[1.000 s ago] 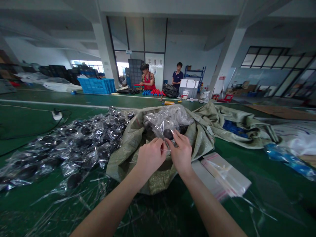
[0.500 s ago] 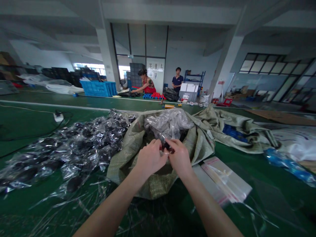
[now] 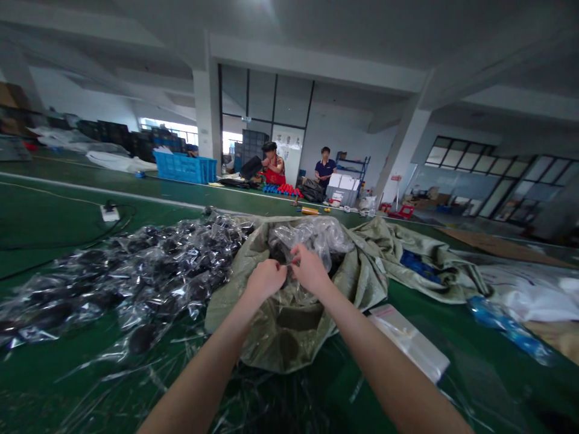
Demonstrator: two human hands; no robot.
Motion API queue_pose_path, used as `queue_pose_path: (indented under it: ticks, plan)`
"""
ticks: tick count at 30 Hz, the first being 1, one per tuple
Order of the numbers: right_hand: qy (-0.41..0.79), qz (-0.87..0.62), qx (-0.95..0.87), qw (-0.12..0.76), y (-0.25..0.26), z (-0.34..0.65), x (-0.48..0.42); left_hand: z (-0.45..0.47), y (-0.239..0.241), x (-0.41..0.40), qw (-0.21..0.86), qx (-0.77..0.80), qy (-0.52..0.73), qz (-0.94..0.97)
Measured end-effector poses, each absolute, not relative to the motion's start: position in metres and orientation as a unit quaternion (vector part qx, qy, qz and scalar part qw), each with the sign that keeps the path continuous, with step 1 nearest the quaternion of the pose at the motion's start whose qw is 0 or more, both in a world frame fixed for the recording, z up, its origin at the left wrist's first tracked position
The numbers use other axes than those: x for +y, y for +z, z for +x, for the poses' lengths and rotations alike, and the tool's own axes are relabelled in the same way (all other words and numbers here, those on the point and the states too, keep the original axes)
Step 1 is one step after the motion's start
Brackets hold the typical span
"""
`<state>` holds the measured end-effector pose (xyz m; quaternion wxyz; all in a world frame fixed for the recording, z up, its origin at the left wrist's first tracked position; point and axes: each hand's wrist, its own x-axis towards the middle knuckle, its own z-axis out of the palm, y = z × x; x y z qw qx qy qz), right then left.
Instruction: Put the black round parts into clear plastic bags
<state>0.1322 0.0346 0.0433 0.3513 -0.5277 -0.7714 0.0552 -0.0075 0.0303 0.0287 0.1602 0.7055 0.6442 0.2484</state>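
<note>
Over the mouth of an olive woven sack (image 3: 283,337), my left hand (image 3: 266,278) and my right hand (image 3: 310,270) are close together, fingers pinched. Between and below them hangs a clear plastic bag (image 3: 302,294), faint against the sack; both hands seem to grip its edge. Whether something dark is inside cannot be made out. Behind my fingers, crumpled translucent plastic (image 3: 332,235) fills the sack's opening. To the left lies a wide heap of dark rounded items in clear bags (image 3: 176,265). A stack of flat clear bags (image 3: 409,340) lies right of the sack.
A second woven sack (image 3: 434,289) with blue contents lies at right, near blue wrapped items (image 3: 509,328). Plastic strips litter the green surface in front. A power strip (image 3: 109,213) with cables lies left. Two people stand beyond, near a blue crate (image 3: 185,167).
My hands have shifted slightly left, and my right hand has risen with its fingers turned. The dark item seen between them is no longer visible there. The view has tilted up.
</note>
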Motion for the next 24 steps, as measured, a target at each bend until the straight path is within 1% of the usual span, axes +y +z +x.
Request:
queue_pose_path:
  ticks: [3, 8, 10, 15, 19, 24]
  plan:
    - [0.029, -0.573, -0.751, 0.326, 0.051, 0.12, 0.045, -0.019, 0.024, 0.04, 0.173, 0.645, 0.265, 0.695]
    - [-0.009, -0.584, -0.752, 0.306, 0.063, 0.104, 0.055, -0.033, 0.019, 0.049, 0.18, 0.654, 0.265, 0.686]
    - [0.0, -0.582, -0.749, 0.315, 0.065, 0.1, 0.057, -0.036, 0.02, 0.049, 0.181, 0.655, 0.266, 0.684]
    - [0.067, -0.587, -0.718, 0.368, 0.063, 0.1, 0.065, -0.04, 0.025, 0.045, 0.182, 0.647, 0.273, 0.689]
    - [0.092, -0.592, -0.705, 0.379, 0.064, 0.106, 0.068, -0.04, 0.029, 0.041, 0.169, 0.663, 0.285, 0.671]
    - [0.091, -0.587, -0.706, 0.385, 0.066, 0.113, 0.07, -0.035, 0.03, 0.039, 0.187, 0.673, 0.303, 0.649]
